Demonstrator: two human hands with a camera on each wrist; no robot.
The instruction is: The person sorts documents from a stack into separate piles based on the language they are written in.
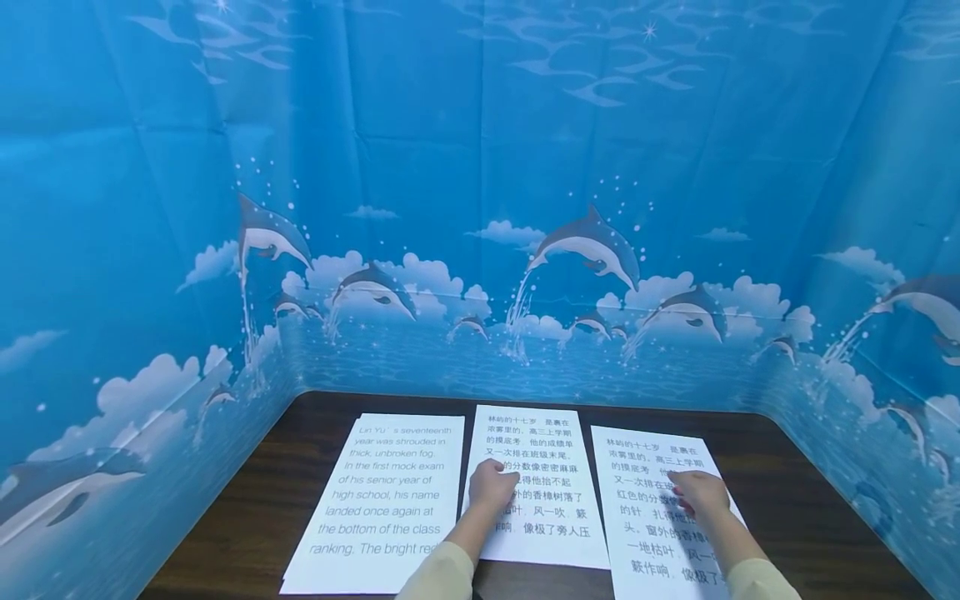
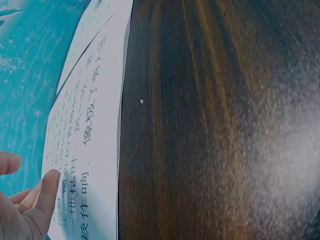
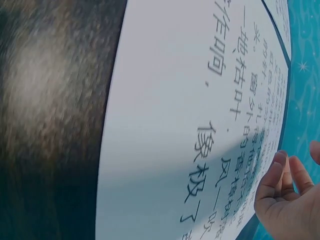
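Observation:
Over the left edge of the middle sheet of Chinese print (image 1: 536, 533) is my left hand (image 1: 493, 487), fingers loosely bent. The left wrist view shows its thumb (image 2: 47, 192) apart from the fingers, nothing between them. My right hand (image 1: 702, 493) is over the right edge of the right sheet of Chinese print (image 1: 637, 517), covering part of the text. In the right wrist view its fingers (image 3: 300, 175) are loosely curled and hold no paper. Whether either hand touches its sheet, I cannot tell.
On the left lies a stack of paper (image 1: 375, 508) with English print, its edges slightly uneven. All the paper rests on a dark wooden table (image 1: 240, 492) with rounded back corners. A blue curtain (image 1: 420, 167) printed with dolphins surrounds the table at the back and sides.

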